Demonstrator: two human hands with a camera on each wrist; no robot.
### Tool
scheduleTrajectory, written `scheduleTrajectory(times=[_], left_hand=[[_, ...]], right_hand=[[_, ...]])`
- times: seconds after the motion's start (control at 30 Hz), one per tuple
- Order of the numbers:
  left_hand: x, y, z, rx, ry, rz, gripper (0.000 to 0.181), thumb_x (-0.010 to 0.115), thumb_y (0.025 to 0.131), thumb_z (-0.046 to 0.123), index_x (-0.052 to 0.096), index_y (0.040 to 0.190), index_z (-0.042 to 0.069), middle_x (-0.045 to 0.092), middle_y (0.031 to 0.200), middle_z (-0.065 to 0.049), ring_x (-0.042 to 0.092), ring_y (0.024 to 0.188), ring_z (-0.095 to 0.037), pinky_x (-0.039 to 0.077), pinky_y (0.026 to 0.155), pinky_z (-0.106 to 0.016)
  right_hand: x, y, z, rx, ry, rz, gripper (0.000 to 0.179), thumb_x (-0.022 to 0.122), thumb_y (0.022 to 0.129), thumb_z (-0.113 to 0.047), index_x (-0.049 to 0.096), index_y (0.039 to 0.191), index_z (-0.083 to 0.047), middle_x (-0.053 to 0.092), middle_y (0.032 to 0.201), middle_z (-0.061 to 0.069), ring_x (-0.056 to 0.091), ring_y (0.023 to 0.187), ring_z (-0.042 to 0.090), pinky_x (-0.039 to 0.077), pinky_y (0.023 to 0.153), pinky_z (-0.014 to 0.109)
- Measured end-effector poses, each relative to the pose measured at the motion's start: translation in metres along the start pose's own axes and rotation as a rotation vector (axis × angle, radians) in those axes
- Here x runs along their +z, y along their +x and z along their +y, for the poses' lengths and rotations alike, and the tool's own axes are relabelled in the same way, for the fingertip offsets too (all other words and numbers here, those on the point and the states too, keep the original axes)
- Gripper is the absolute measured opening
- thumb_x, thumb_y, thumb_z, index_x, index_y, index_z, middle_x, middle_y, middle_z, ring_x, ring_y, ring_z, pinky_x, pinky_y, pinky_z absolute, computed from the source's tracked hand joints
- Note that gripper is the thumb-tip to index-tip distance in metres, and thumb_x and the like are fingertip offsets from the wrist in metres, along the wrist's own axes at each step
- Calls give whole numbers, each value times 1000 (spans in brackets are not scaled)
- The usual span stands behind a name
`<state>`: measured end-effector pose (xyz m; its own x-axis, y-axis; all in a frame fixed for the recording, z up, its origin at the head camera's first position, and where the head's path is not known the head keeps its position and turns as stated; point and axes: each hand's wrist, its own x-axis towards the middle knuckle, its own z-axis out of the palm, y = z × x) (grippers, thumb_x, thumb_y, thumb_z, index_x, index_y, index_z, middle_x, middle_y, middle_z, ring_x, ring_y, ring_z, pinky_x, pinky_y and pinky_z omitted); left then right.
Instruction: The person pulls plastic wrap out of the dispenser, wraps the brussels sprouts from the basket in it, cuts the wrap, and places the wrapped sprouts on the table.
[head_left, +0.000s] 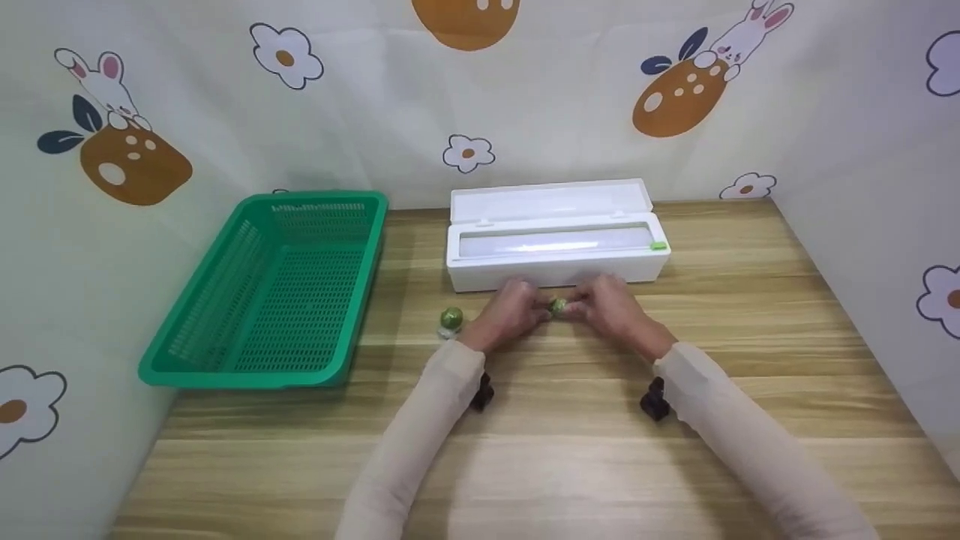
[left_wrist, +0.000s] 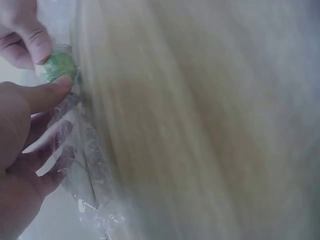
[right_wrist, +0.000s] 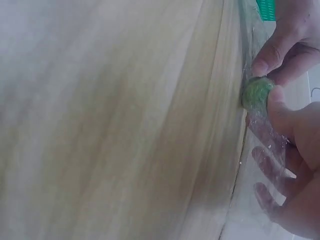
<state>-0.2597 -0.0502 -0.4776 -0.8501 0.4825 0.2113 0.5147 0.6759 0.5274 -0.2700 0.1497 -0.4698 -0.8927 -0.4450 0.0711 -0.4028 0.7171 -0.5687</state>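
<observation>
Both hands meet just in front of the white cling film dispenser (head_left: 559, 271). Between them is a small round green fruit, like a lime (head_left: 557, 307). My left hand (head_left: 517, 309) pinches it from the left with thumb and fingers, and my right hand (head_left: 611, 306) pinches it from the right. Clear cling film (left_wrist: 95, 205) lies around the fruit and trails over the fingers of both hands, as the wrist views show. A second green fruit (head_left: 451, 318), apparently wrapped, rests on the table beside my left wrist, with crumpled film at its base.
A green perforated basket (head_left: 356, 300) stands at the left of the wooden table (head_left: 555, 465). The dispenser's lid (head_left: 551, 201) is raised, and a green slider (head_left: 658, 246) sits at its right end. Patterned cloth (head_left: 555, 97) hangs behind the table and along its sides.
</observation>
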Motion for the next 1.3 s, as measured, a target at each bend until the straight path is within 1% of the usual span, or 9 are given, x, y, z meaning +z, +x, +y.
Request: scheduleTrajectory(times=[0.1, 0.2, 0.43, 0.57, 0.67, 0.73, 0.93, 1.13, 1.3], left_hand=[[-3, -4, 5, -53, -55, 37, 18, 72, 87, 5, 78, 104, 6, 78, 100, -10, 71, 91, -23, 58, 82, -33], [-5, -8, 16, -108, -97, 58, 14, 71, 90, 10, 79, 101, 8, 77, 98, -7, 70, 90, -21, 58, 80, -29], [6, -18, 32, -157, -116, -47, 14, 68, 93, 16, 79, 93, 7, 76, 85, -6, 57, 67, -6, 49, 65, -17], [14, -21, 32, -271, -369, -8, 17, 63, 96, 9, 76, 99, -1, 74, 81, -13, 55, 59, -7, 45, 52, -16], [16, -22, 31, -377, -580, 59, 23, 60, 97, 6, 72, 115, -1, 73, 84, -18, 61, 58, -13, 50, 46, -22], [17, -23, 30, -431, -665, 90, 30, 60, 96, 8, 68, 125, 0, 74, 86, -20, 66, 60, -19, 54, 45, -28], [20, -25, 28, -515, -829, 123, 41, 68, 94, 21, 65, 131, 4, 75, 105, -18, 72, 69, -23, 61, 54, -35], [25, -26, 23, -517, -970, 146, 40, 74, 90, 27, 70, 120, 1, 74, 110, -16, 66, 57, -18, 61, 55, -34], [25, -26, 20, -546, -1039, 125, 36, 74, 89, 24, 70, 118, 2, 75, 107, -14, 67, 61, -16, 60, 56, -31]], right_hand=[[1, -2, 1, 26, 42, 13, 17, 74, 91, -21, 80, 97, -6, 78, 95, 7, 65, 87, 19, 53, 81, 39], [1, -4, 3, 65, 101, 30, 19, 72, 92, -21, 78, 99, -4, 77, 97, 10, 62, 87, 19, 51, 81, 36], [-10, -7, 2, 238, 264, 33, 24, 73, 93, -25, 77, 109, -8, 76, 107, 11, 61, 87, 17, 47, 74, 26], [-13, -9, 1, 264, 334, 45, 32, 74, 92, -27, 74, 114, -4, 76, 109, 16, 63, 82, 12, 49, 68, 20], [-13, -13, 1, 276, 408, 40, 36, 75, 91, -25, 72, 117, -1, 75, 110, 19, 68, 86, 11, 52, 71, 17], [-12, -16, 1, 287, 467, 36, 37, 75, 91, -24, 71, 118, 2, 75, 109, 19, 71, 88, 12, 54, 74, 18], [-6, -24, 2, 332, 644, 21, 38, 76, 89, -18, 68, 118, 7, 77, 101, 17, 74, 82, 10, 57, 73, 19], [-2, -32, 2, 380, 697, -68, 38, 77, 88, -22, 69, 117, 2, 78, 102, 11, 73, 84, 9, 58, 77, 22], [-6, -36, 3, 412, 716, -123, 39, 72, 92, -28, 67, 121, -2, 77, 94, 1, 69, 81, 10, 57, 75, 25]])
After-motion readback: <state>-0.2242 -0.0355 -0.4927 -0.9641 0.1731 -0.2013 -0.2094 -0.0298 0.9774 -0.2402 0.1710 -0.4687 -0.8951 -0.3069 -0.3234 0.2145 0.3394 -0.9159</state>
